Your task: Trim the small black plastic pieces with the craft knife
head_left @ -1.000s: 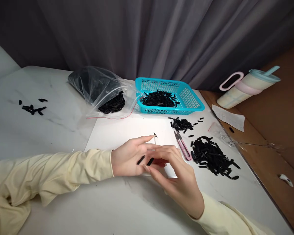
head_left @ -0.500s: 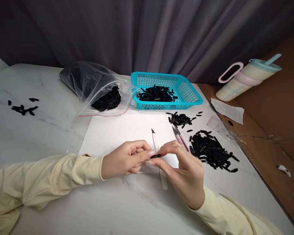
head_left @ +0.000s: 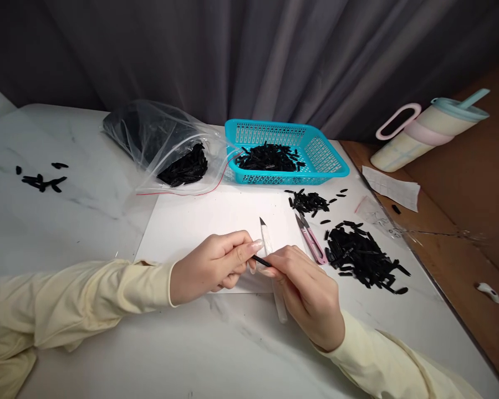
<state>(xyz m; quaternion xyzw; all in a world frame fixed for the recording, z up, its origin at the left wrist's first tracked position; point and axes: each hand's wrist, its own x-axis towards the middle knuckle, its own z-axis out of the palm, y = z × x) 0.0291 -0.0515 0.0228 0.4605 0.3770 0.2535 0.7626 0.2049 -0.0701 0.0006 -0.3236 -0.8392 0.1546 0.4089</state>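
Observation:
Between my two hands is a small, thin black piece (head_left: 261,260), elongated like the ones piled around. My left hand (head_left: 222,260) pinches one end with thumb and fingers, and my right hand (head_left: 305,285) pinches the other. Most of the piece's ends are covered by fingertips. Just behind the hands lies a craft knife (head_left: 266,238) with a pale wrapped handle, its blade pointing away; my right hand hides part of it. Pink thread snips (head_left: 312,239) rest to the right, beside a large pile of black pieces (head_left: 360,255). White paper (head_left: 208,216) lies under the hands.
A turquoise basket (head_left: 291,178) holding black pieces stands at the back. Left of it lies a clear zip bag (head_left: 149,133) with more. A smaller pile (head_left: 310,202) and a few pieces at far left (head_left: 41,183) lie loose. A tumbler (head_left: 424,136) stands right.
My hands have turned the black piece so that it slants between them, and my right fingers have closed in more. The view has shifted slightly.

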